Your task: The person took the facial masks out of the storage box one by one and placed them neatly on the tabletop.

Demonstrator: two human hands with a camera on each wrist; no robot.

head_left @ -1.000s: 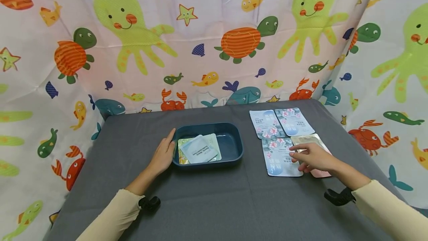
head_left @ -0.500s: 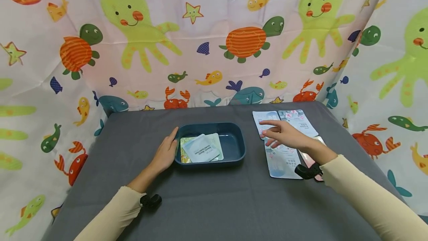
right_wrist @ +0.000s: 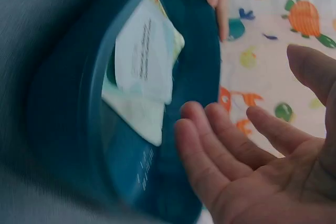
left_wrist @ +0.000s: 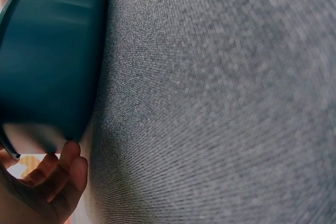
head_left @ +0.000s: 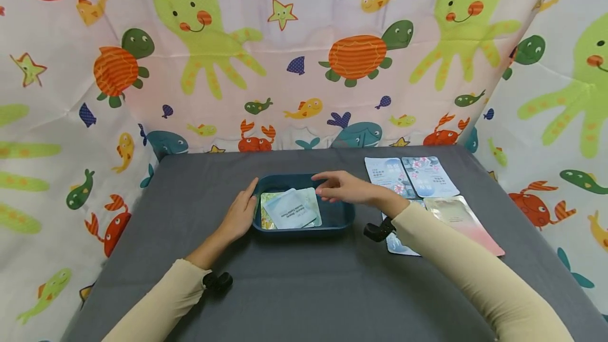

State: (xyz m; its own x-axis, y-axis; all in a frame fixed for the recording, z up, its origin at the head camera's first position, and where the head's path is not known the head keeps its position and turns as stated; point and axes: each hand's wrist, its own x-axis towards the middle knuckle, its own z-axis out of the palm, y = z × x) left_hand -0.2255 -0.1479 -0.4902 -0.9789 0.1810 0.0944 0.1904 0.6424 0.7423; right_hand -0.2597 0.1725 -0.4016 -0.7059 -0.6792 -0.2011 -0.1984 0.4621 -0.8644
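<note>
My left hand [head_left: 239,210] holds the left end of a dark teal tray [head_left: 339,215], thumb at the rim and fingertips [left_wrist: 71,148] against the outer wall. Inside the tray's left part lies a pale blue packet [head_left: 287,210] with dark print, over a pale green packet [head_left: 312,199] and a yellow-green patterned packet [head_left: 267,220]. My right hand [head_left: 344,186] is over the tray's right part with nothing in it. Its fingers [right_wrist: 199,156] are spread and slightly bent beside the packets in the right wrist view.
Right of the tray lie flat packets: a blue floral one [head_left: 387,173], another floral one [head_left: 429,176] and a gold-and-pink one [head_left: 467,223]. My right sleeve partly covers a third blue packet [head_left: 399,247]. A sea-animal curtain [head_left: 304,67] stands behind the grey table [head_left: 309,289].
My right hand has moved left from above the gold-and-pink packet, across the blue packets, to over the tray. My left hand stays at the tray's left end. The view has shifted slightly.
</note>
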